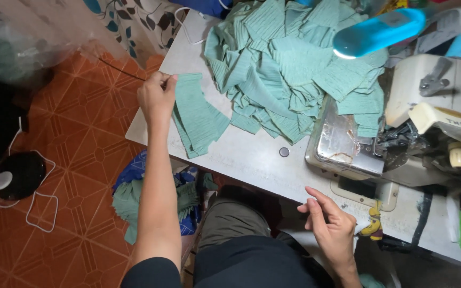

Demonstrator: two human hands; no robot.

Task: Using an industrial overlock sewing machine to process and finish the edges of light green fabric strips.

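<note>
Right hand: right hand point(331, 226) is closest to us, just off the near edge of the sewing table point(252, 154) — fingers loosely curled, thumb and first finger close together, holding nothing that can be seen.
Left hand: left hand point(157, 96) reaches out to the far left corner of the table and pinches the top edge of the green strips point(197, 114) between thumb and fingers.
Green strips: soft, ribbed cloth, long and flat, lying on the table and fanning out to the right of the left hand.
Cloth pile point(289, 64): many more green ribbed pieces, crumpled and heaped at the back of the table — just past the strips, well away from the right hand.
Sewing machine point(401, 128): hard, cream and shiny metal, on the right side of the table, touching the pile.
Lamp point(380, 31): smooth blue plastic, glowing, above the pile.
Floor point(81, 138): orange patterned tiles, left of the table.
</note>
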